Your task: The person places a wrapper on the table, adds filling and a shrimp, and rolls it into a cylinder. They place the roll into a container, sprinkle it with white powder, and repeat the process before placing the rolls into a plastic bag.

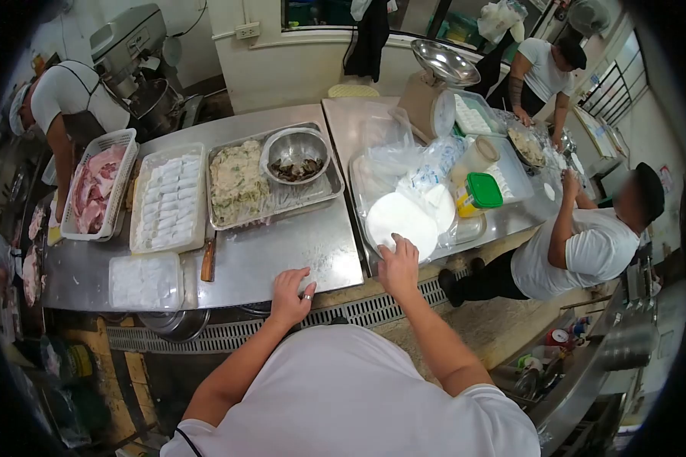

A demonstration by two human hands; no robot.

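My left hand [292, 295] is over the front edge of the steel table [282, 255], its fingers apart and nothing in it. To the right, my right hand [398, 263] touches the near edge of a stack of round white sheets [401, 226] with its fingertips. The stack lies on a tray beside plastic bags [427, 171] and a green-lidded tub [479, 193]. Farther left stand a metal tray of pale green-flecked filling [238, 179] and a steel bowl [296, 156] with dark pieces inside.
White rolls fill a container [169, 199] beside a basket of raw meat [97, 183]. A knife handle [208, 261] lies near a lidded box [145, 282]. A scale [427, 107] stands at the back. Several people work at both sides.
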